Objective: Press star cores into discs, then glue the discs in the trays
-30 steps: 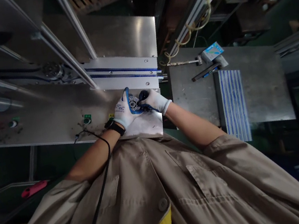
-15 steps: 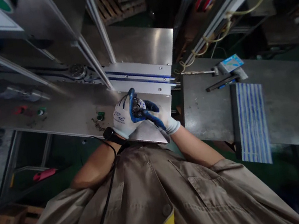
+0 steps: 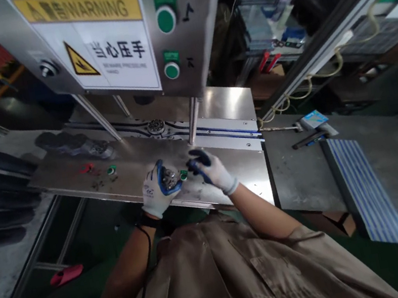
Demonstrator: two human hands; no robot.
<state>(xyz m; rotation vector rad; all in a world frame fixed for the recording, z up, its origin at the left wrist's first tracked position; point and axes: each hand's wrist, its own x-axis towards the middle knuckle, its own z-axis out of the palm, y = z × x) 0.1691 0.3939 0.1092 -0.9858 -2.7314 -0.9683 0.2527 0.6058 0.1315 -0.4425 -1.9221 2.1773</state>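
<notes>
I see the left hand [image 3: 155, 190] cradling a metal part [image 3: 168, 178], just lower left of frame centre. Right hand [image 3: 213, 169] apart, fingers curled; can't tell if loaded. Likely mid-handling; next move probably calls for a firm left grip.

A gloved left hand [image 3: 156, 191] cups a round metal part [image 3: 169, 178] above a steel worktop [image 3: 134, 155], close to its near edge.

The gloved right hand [image 3: 215, 171], fingers bent, is apart from the part; whether it grips anything is unclear. A green button [image 3: 183, 175] sits between the hands. Toward the far edge, another metal part [image 3: 156, 126] rests on a blue-lined track [image 3: 231, 134]. On the right-hand worktop [image 3: 305, 181], a striped block [image 3: 370, 190] juts past the near edge.
</notes>
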